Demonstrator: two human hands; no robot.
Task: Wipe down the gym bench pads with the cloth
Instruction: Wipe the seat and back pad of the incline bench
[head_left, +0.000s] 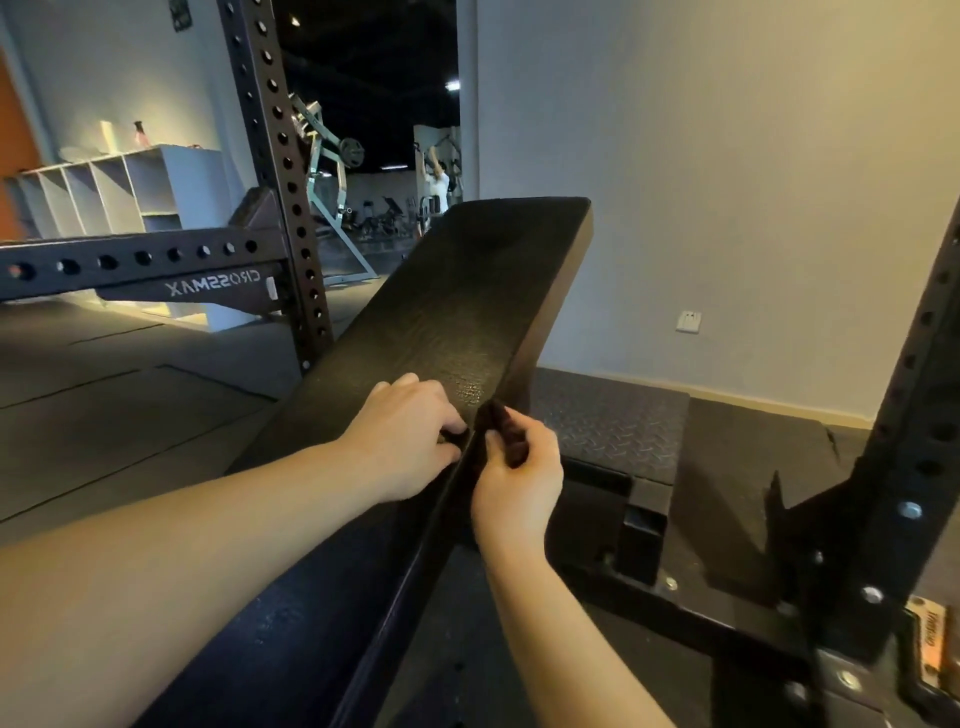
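Centre-low in frame, right hand (519, 480) pinches a dark bunched cloth (506, 435) against the right edge of the bench pad (467, 291), fingers curled round it. Left hand (410, 441) rests on the pad top just beside it, fingers bent; cannot tell if they hold anything. Wiping looks to be at the near part, and with no clear wiped trace, the stretch toward upper centre likely remains.

black textured bench pad (467, 291), tilted up, running from near centre off to the far right, small dark cloth (506, 434) bunched against its near right edge, pinched in right hand (514, 478)
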